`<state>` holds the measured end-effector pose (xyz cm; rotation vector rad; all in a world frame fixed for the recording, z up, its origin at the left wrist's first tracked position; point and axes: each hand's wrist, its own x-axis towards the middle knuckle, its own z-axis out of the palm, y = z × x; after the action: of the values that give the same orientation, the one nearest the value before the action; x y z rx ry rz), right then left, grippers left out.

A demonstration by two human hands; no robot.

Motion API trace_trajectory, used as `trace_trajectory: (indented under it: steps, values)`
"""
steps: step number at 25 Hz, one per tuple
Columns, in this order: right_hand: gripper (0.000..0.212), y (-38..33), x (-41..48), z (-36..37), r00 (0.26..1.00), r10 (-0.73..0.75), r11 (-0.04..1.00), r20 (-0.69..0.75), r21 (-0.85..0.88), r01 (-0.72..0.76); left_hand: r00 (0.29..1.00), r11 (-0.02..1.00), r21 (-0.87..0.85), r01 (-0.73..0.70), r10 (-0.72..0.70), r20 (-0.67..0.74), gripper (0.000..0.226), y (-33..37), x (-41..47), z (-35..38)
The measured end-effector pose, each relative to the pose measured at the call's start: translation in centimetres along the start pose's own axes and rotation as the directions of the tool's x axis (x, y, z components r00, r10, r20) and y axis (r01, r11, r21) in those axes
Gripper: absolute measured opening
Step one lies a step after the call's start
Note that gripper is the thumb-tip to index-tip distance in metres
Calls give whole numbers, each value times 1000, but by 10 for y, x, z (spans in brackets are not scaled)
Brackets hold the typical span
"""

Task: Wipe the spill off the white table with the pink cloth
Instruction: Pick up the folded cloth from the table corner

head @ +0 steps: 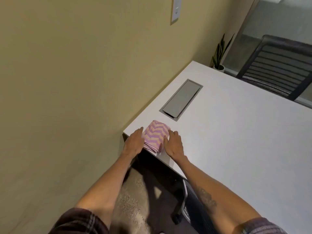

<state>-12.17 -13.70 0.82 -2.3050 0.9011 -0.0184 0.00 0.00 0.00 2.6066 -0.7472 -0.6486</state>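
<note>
White table [236, 141] against a tan wall carries one folded pink cloth [156, 135] at its near-left corner, just short of one grey cable hatch [181, 99]; cloth long axis runs from near edge toward the hatch. Two hands: left hand [134, 142] and right hand [173, 144] lie flat, fingers extended, flanking and touching the cloth's sides, neither gripping; no spill discernible.

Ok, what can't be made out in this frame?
Head view only:
- Spill: none visible on the table; it may be under the cloth or too faint.
- Table: its right side is cut off by the frame edge.
- Left hand and right hand: fingertips meet the cloth's sides, but whether they grip it is unclear.
- Cloth's underside: hidden by its own folds.
- Near chair: mostly hidden by the table and right arm.
</note>
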Motion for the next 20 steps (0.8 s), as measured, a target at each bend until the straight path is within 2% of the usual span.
trace_trajectory:
  steps: [4, 7, 10, 15, 20]
  values:
    - [42, 11, 16, 23, 979, 202, 954, 40, 220, -206, 987, 984, -85, 158, -157, 24, 59, -5, 27, 19]
    - [51, 14, 28, 33, 905, 411, 819, 110, 390, -420, 977, 973, -89, 212, -210, 36, 60, -9, 43, 30]
    - [43, 17, 42, 44, 876, 467, 773, 121, 425, -471, 979, 976, -74, 203, -202, 19, 56, -10, 57, 37]
    - [15, 24, 58, 57, 850, 520, 747, 86, 436, -501, 979, 975, -90, 204, -203, 13, 46, -17, 74, 52]
    - [19, 28, 64, 65, 839, 531, 695, 119, 505, -511, 970, 958, -150, 244, -243, 21, 52, -18, 83, 60]
